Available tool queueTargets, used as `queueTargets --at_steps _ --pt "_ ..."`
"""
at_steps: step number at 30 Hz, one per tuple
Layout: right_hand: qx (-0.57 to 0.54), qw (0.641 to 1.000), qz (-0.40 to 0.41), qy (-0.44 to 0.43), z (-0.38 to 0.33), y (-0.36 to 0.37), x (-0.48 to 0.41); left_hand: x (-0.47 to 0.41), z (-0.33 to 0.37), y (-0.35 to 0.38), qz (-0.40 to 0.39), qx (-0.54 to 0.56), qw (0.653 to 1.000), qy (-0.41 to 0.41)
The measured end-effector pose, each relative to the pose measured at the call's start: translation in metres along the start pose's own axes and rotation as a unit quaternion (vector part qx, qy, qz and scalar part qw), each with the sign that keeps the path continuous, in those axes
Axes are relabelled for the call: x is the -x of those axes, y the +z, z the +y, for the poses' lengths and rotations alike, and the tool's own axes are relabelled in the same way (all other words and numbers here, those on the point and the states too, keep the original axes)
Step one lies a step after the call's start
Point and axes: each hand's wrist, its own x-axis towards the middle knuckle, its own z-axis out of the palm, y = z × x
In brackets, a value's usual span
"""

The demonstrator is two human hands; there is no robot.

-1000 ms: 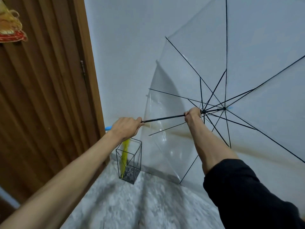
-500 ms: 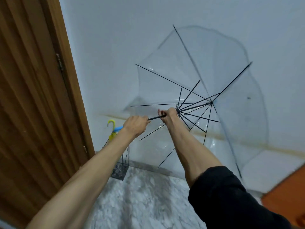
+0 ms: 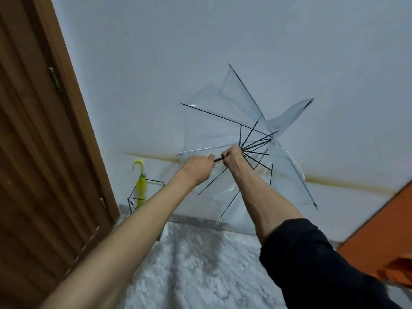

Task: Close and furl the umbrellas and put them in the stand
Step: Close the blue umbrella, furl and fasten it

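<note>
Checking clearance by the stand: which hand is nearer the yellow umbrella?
Left. The left hand, gripping the clear umbrella at its handle end, is up and right of the yellow umbrella; the right hand, gripping it too, is farther right.

Wooden door (image 3: 44,152) left of left hand (image 3: 198,169), hinge (image 3: 54,79) on its edge. White wall (image 3: 200,52) beyond, brown streak (image 3: 345,182) across. Marble floor (image 3: 200,264) below. Orange panel (image 3: 379,230) lower right of right hand (image 3: 231,157).

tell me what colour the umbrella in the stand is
Yellow. The umbrella, hooked handle included, shows best in the head view, inside the black wire stand.
</note>
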Motion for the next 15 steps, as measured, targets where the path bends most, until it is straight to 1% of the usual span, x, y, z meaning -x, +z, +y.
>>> queueTargets --at_steps 4,6,10,15 --pt "-0.032 0.999 0.003 0.032 -0.019 -0.012 -0.013 0.007 -0.002 -0.002 0.037 0.060 0.997 0.012" --pt "-0.032 0.999 -0.004 0.033 -0.023 -0.013 -0.016 0.009 -0.001 -0.004 0.055 0.073 0.996 0.015" --pt "-0.031 0.998 -0.042 0.023 -0.023 -0.006 -0.009 0.010 -0.001 -0.011 0.072 0.026 0.997 -0.004" --pt "0.009 0.998 -0.058 0.012 -0.012 -0.006 0.001 0.018 0.000 -0.005 0.056 -0.003 0.998 -0.028"
